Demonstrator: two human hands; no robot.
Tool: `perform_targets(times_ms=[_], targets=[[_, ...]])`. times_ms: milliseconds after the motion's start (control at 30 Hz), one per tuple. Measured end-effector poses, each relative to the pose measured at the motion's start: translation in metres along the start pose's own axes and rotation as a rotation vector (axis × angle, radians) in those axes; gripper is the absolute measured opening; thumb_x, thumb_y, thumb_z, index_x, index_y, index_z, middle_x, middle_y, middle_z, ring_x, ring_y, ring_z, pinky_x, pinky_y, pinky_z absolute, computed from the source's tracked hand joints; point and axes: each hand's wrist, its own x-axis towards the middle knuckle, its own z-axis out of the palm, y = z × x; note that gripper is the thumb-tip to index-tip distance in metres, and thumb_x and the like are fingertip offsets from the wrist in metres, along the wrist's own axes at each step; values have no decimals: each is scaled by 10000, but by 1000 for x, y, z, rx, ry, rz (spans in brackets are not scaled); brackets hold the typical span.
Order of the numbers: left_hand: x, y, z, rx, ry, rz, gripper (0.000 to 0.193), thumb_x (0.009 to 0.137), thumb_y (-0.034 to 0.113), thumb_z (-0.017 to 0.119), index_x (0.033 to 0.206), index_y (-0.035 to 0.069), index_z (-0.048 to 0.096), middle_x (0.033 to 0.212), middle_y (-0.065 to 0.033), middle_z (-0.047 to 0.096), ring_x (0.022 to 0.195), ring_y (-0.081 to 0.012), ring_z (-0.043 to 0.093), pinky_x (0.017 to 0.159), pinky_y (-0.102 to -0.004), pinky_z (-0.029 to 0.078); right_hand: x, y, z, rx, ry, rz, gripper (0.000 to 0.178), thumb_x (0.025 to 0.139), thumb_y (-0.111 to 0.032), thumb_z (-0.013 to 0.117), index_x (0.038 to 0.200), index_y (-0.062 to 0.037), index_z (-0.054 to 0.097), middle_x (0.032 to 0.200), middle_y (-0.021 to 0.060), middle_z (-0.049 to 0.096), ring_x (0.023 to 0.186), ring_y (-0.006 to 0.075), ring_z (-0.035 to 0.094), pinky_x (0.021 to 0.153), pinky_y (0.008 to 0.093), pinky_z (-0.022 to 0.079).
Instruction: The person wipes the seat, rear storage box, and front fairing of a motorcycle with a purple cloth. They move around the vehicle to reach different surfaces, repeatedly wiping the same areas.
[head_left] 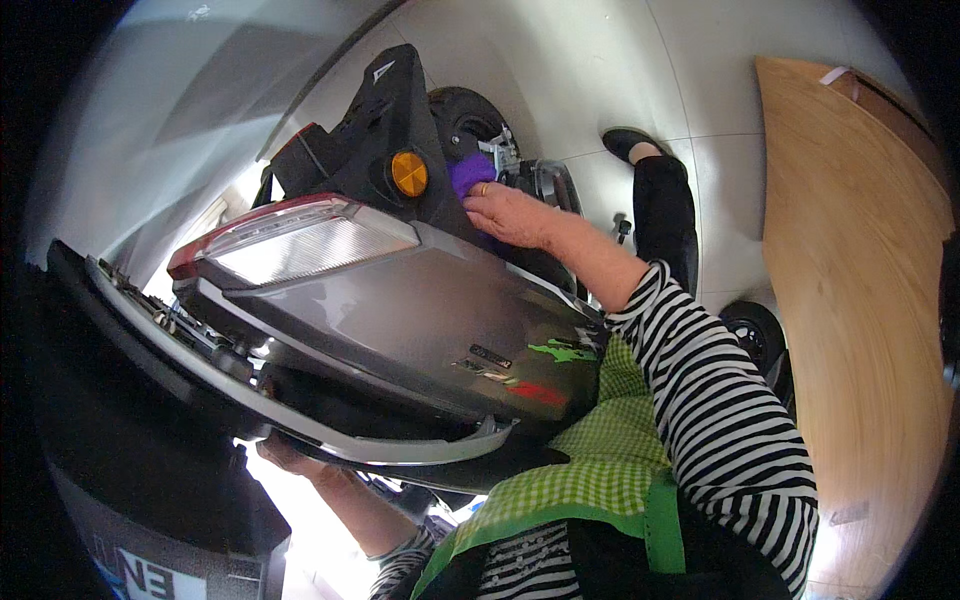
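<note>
Beside orange reflector point(409, 174), crumpled purple cloth point(472, 174) gripped by right hand point(508, 214); left hand point(285, 455), grip unclear

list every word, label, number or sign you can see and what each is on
Places only; I leave the wording uncopied.
Black case: bold lettering, partly cut off
Mudguard: white triangular mark
Grey panel: green decal, no clear letters
Same panel: red decal, blurred
Same panel: dark badge, too small to read
</note>
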Motion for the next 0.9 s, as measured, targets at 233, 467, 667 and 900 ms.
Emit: perform_targets(times_ms=[233,467,667,900], targets=[[5,24,16,-600,100,-311,712,998,506,230,1329,-77,470,1303,-244,532,1212,-368,517,1039,-509,451,76,58,-60,-181,580,308,421,998,-374,449,1159,-36,643,1213,244,596,1126,422,551,983,464,442],[5,26,24,-249,112,-73,695,993,522,259,1344,-51,438,1340,-248,492,1191,-402,520,1029,-537,461,112,28,-48,504,286,458,568,992,-470,426,1358,-46,523,1328,202,575,1248,367,519,1065,413,386],[5,12,11,-556,106,-299,672,983,487,271,1311,-52,502,1302,-264,524,1135,-377,568,946,-498,522,31,-1,-44,567,28,249,512,999,-456,452,1181,-4,610,1260,155,620,1183,282,570,1025,420,412],[7,2,0,-54,46,-132,724,957,487,251,1230,-91,590,1156,-224,637,1058,-340,614,912,-469,522,-94,-26,-7,-77,-3,166,272,973,-335,490,994,-88,603,930,136,605,913,362,581,775,465,452]])
